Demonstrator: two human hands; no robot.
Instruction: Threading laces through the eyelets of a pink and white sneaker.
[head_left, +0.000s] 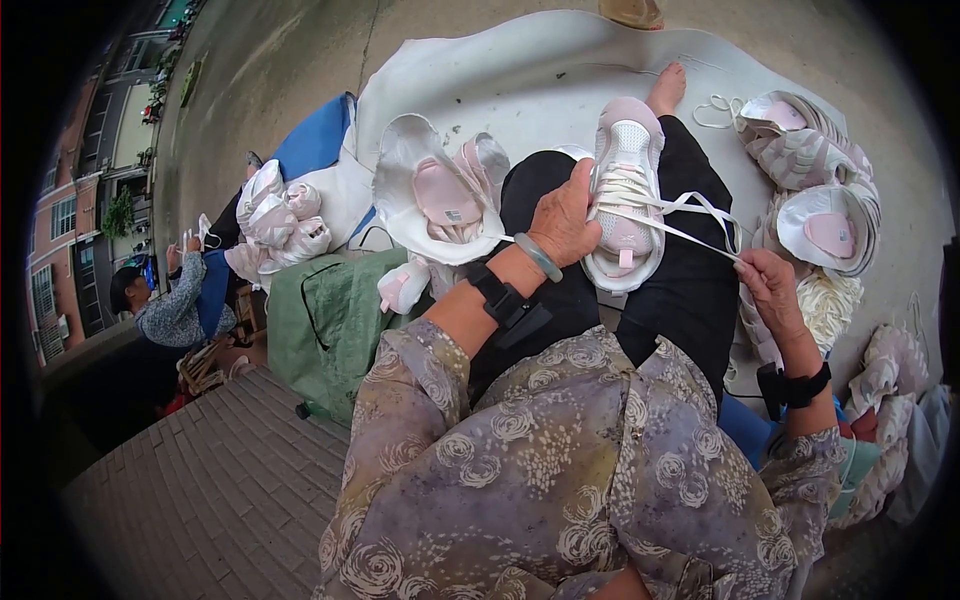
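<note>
A white and pale-pink sneaker rests on my lap, toe pointing away, with a white shoelace threaded through its upper part. My left hand is closed on the shoe's left side beside the lacing; its fingertips are hidden. Out to the right, my right hand pinches the lace, which stretches taut from the shoe; another strand loops loosely above it. Left of my left hand stand nested pink and white shoe uppers. A small pink and white shoe piece lies below them.
More shoe uppers are stacked at the right, near a bundle of cream laces. A green sack sits at my left. White sheeting covers the ground ahead. Another person sits far left beside a shoe pile.
</note>
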